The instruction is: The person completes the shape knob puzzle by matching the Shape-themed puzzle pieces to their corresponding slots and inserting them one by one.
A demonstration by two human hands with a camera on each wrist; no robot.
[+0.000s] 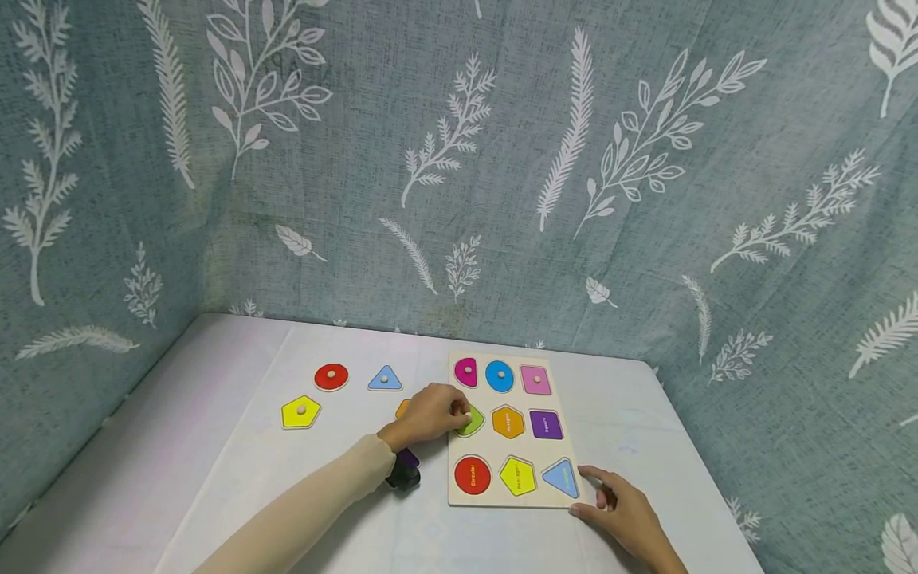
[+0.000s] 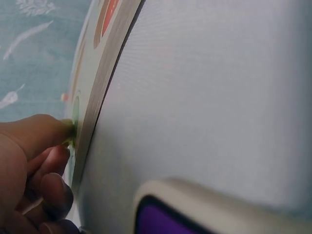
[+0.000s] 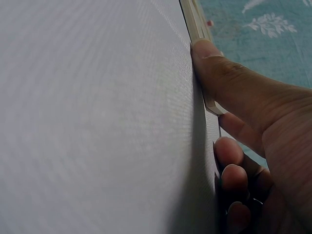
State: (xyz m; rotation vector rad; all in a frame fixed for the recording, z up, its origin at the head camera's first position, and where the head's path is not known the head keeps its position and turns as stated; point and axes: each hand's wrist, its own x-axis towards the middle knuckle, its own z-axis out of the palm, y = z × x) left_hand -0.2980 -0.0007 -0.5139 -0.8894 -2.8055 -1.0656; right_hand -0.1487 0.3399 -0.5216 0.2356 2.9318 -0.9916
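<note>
Pinches the green piece (image 1: 474, 423) by its pale knob (image 1: 468, 417) between thumb and finger of the left hand (image 1: 428, 413), in a narrow grip. Looks flat and lime green, with a pale border at the lower right, but mostly hidden behind the fingers. Lies at the left end of the middle row on the board (image 1: 527, 446), just beside the orange hexagon (image 1: 508, 422); cannot tell whether fully seated. Points one corner right, toward the hexagon; cannot tell its long axis.

Holds the board's near right corner with the right hand (image 1: 624, 510), with thumb against the near edge and a finger at the right edge, spread around the corner. As for the board, looks cream, thin and rectangular, with coloured shapes (image 1: 518, 476) in three rows of three, knobbed in the far row and printed with words in the near one. Lies flat on the white table (image 1: 610, 430), with long axis running from near edge to far.
</note>
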